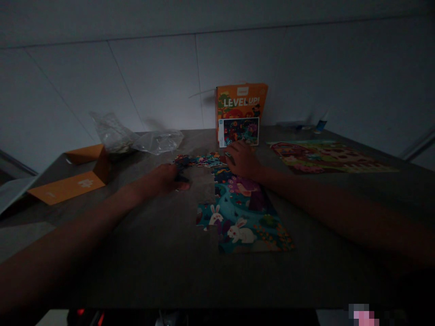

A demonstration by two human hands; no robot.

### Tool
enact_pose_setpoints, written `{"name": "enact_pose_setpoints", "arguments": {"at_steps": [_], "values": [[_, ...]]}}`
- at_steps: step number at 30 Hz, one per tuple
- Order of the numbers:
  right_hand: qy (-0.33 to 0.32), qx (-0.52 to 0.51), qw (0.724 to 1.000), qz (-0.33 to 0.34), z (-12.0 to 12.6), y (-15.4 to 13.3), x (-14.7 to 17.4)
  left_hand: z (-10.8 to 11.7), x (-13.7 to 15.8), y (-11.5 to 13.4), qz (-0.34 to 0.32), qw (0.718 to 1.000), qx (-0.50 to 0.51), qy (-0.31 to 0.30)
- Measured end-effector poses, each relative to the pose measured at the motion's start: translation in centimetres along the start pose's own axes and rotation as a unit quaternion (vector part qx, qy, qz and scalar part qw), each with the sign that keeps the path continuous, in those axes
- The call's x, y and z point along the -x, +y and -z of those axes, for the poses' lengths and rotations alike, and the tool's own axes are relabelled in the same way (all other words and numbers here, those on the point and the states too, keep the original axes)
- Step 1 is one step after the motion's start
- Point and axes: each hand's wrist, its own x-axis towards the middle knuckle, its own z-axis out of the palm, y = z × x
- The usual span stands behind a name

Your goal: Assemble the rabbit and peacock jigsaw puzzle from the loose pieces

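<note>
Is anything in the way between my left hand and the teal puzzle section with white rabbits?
Nothing visible straight across: only grey tabletop shows between your left hand and that teal puzzle section. Loose multicoloured puzzle pieces lie just beyond that gap.

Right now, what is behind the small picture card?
Behind the card stands an orange box; its upper part, marked LEVEL UP!, shows. The card covers most of the lower front, so what is printed there cannot be seen.
</note>
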Motion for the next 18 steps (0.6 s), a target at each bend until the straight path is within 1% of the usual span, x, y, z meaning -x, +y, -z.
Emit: {"name": "enact_pose_setpoints", "arguments": {"at_steps": [3, 5, 7, 8, 10, 12, 15, 18], "values": [[0.029, -0.037, 0.994, 0.101, -0.3, 0.2, 0.0, -0.2, -0.1, 0.7, -0.024, 0.999, 0.029, 0.008], [0.036, -0.073, 0.979, 0.189, -0.8, 0.5, -0.1, -0.3, 0.0, 1.4, -0.058, 0.996, 0.040, 0.056], [0.032, -0.104, 0.957, 0.270, -1.1, 0.8, -0.1, -0.4, 0.1, 2.1, -0.119, 0.985, 0.048, 0.115], [0.030, -0.114, 0.947, 0.298, -1.2, 0.8, -0.1, -0.5, 0.3, 2.4, -0.159, 0.976, 0.051, 0.140], [0.032, -0.121, 0.934, 0.334, -1.1, 0.7, 0.0, -0.6, 0.5, 2.8, -0.237, 0.954, 0.056, 0.174], [0.038, -0.124, 0.924, 0.360, -0.9, 0.4, 0.1, -0.9, 0.7, 3.0, -0.291, 0.935, 0.066, 0.192], [0.054, -0.119, 0.911, 0.390, -0.6, -0.2, 0.3, -1.4, 0.7, 2.8, -0.310, 0.921, 0.098, 0.217], [0.077, -0.099, 0.911, 0.393, -0.6, -0.6, 0.3, -1.8, 0.4, 2.5, -0.313, 0.913, 0.108, 0.239]]}}
